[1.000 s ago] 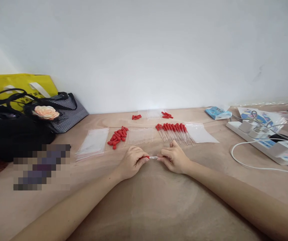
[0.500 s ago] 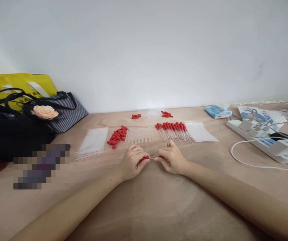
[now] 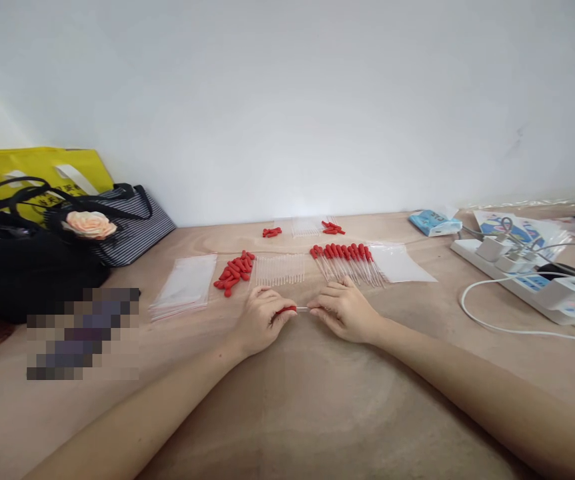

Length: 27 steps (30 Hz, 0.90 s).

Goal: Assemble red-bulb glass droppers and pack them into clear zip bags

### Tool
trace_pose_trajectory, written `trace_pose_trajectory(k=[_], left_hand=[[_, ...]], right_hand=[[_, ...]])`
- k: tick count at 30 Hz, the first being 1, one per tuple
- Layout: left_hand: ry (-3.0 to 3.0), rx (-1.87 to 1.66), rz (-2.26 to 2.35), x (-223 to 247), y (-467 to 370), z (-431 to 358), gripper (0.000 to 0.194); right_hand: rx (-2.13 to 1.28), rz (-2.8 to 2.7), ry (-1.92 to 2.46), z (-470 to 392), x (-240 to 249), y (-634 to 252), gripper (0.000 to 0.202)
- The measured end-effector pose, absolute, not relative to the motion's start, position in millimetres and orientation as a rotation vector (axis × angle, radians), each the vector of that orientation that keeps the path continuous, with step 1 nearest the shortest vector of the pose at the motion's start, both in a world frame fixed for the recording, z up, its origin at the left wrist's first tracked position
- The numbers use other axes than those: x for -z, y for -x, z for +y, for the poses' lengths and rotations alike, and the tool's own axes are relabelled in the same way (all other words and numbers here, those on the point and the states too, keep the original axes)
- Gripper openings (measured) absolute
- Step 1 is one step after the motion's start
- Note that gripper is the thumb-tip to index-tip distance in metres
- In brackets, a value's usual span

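Note:
Between finger and thumb, my left hand [image 3: 263, 320] pinches a red rubber dropper bulb [image 3: 286, 309]. My right hand [image 3: 343, 311] is closed on a thin clear dropper tube [image 3: 303, 309], whose end meets the mouth of the bulb; how far it sits inside is hidden. Just beyond my left hand lie a heap of loose red bulbs [image 3: 234, 272] and a row of clear tubes [image 3: 280, 269]. Past my right hand, a row of droppers with red bulbs on their tubes [image 3: 348, 261] lies side by side.
Clear zip bags lie left [image 3: 184, 285] and right [image 3: 400, 263]. More red bulbs [image 3: 333, 228] and tubes [image 3: 306, 227] are near the wall. Handbags [image 3: 32, 267] and a pixelated dark object [image 3: 83, 333] stand left; a power strip [image 3: 527, 280] with cables and a tissue pack [image 3: 433, 223] are right.
Both hands have shifted very slightly, the right hand's fingers now more drawn together. Bulb and tube stay end to end between them.

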<state>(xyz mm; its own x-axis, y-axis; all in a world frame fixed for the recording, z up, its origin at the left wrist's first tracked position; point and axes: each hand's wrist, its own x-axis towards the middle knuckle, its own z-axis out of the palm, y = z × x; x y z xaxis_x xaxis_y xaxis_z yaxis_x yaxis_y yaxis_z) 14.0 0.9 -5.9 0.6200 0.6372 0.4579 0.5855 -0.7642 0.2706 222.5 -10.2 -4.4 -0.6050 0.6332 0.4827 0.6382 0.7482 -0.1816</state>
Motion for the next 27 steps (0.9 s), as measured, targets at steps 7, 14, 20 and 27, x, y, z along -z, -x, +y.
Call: trace_pose_trajectory(k=[7,14,20,27], left_hand=[[-2.587,-0.916,1.306,5,-12,2,0.036],[-2.596,-0.829,1.296,5,-13,2,0.02],[-2.612,-0.814,1.27,6,-12,2,0.011],[-2.652,-0.794,1.223,7,-12,3,0.009]], right_hand=[[0.076,-2.37,1.233,0,4,-233,0.018],[0.025,-1.801,1.851,50,-1,-235,0.021],[0.078,-1.774,2.099,70,0,-222,0.024],[0.016,-1.766,2.171,73,3,-219,0.033]])
